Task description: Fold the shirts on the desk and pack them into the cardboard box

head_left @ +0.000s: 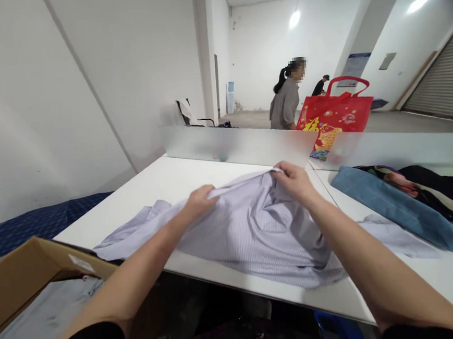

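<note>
A light purple, finely striped shirt [246, 225] lies spread and rumpled across the white table [187, 167]. My left hand [201, 202] pinches its far edge near the middle. Farther right, my right hand [293, 179] grips the same edge, which is stretched and slightly raised between both hands. One part of the shirt reaches out to the left on the table, and another shows to the right beyond my right forearm. Its near side lies close to the table's front edge. My fingertips are partly hidden by the cloth.
Folded blue cloth [394, 203] and dark patterned garments [443, 184] lie on the right. An open cardboard box [31, 273] with clothing stands at left. Frosted dividers [240, 142] line the table's back, with a red bag [335, 114] behind. A person [286, 99] is beyond them.
</note>
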The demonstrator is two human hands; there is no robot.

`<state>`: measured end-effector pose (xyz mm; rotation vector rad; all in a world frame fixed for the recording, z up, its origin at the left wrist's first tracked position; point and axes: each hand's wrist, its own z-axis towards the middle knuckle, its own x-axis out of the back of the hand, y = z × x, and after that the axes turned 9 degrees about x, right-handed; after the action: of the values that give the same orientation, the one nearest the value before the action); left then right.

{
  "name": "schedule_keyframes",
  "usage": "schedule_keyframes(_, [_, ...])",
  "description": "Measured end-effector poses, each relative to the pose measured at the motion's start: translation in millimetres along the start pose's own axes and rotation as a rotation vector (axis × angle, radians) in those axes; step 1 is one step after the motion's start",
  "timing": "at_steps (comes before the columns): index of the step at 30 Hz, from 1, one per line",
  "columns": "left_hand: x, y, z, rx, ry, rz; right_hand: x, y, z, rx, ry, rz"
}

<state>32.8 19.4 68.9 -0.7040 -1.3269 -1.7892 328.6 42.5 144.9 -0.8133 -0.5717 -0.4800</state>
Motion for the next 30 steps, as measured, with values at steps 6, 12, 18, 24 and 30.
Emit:
schedule_keyframes(6, [72.9, 30, 17, -0.015, 0.301, 0.200, 50, -1, 0, -0.015, -0.022, 0.344])
schedule_keyframes(12, [63.1, 51, 7, -0.039, 0.541, 0.331, 39, -16, -31, -0.299, -0.308, 0.630])
schedule_keyframes(18, [-6.4, 106, -58, -0.072, 0.113, -0.373, -13, -50, -37, -0.334, 0.154, 0.817])
schedule_keyframes(24, [-39.2, 115, -106, 0.343, -0.221, -1.336, -22, -53, -44, -0.060, -0.274, 0.840])
schedule_keyframes(30, [-3.1, 82, -137, 0.563, -0.275, -1.354, -28, -1, -50, 0.153, -0.426, 0.425])
